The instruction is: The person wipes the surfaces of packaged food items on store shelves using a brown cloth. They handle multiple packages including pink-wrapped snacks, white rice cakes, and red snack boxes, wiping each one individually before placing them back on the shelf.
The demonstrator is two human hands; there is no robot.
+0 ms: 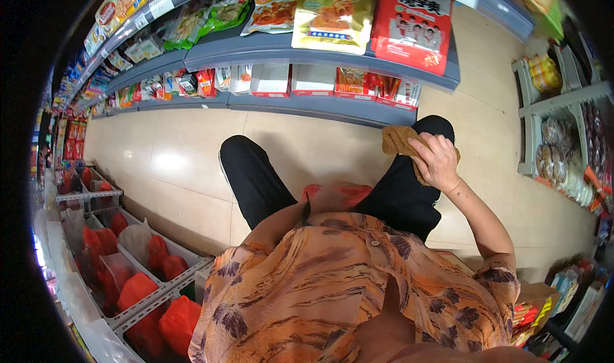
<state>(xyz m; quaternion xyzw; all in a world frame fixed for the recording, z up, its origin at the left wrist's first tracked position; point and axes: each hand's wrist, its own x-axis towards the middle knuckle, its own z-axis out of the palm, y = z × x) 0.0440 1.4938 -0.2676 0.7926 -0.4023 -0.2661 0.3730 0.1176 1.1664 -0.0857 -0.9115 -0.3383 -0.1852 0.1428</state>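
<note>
My right hand (435,164) grips a folded brown cloth (399,139) over my right knee, which is in black trousers (407,190). Part of the cloth hangs out under the palm. My left forearm (283,221) bends inward across my lap; the left hand itself cannot be made out there. Something red (360,194) shows between my thighs, mostly covered. Ahead stands a grey shop shelf (268,49). Its upper board bears a gold snack pouch (333,20) and a red snack pouch (411,30) near the right end.
Open white cartons (312,78) and filled snack boxes (355,82) line the low shelf. Plastic bins (112,320) with red bags (136,290) stand at my left. Racks with bagged goods (551,164) are at the right. A cardboard box (537,296) sits behind my right elbow.
</note>
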